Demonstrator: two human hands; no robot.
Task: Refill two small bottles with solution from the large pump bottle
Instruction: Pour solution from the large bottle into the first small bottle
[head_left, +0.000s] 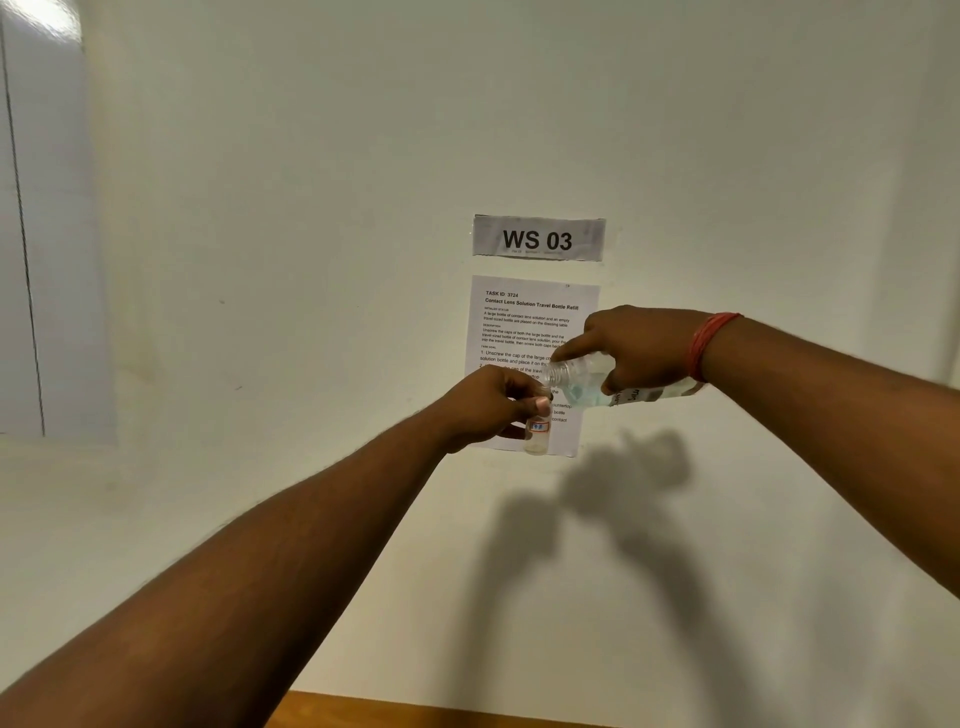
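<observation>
Our right hand (647, 345) grips the large bottle (597, 382) tipped nearly flat, its open neck just above the small bottle (537, 434) pinched upright in our left hand (485, 410). Both are held in the air before the wall, well above the bench (441, 712). The small mouth is narrow, so any wobble or a steeper tilt would likely spill solution over our fingers. Behind hang the instruction sheet (530, 332) and the sign (538, 238); nothing blocks the pour.
</observation>
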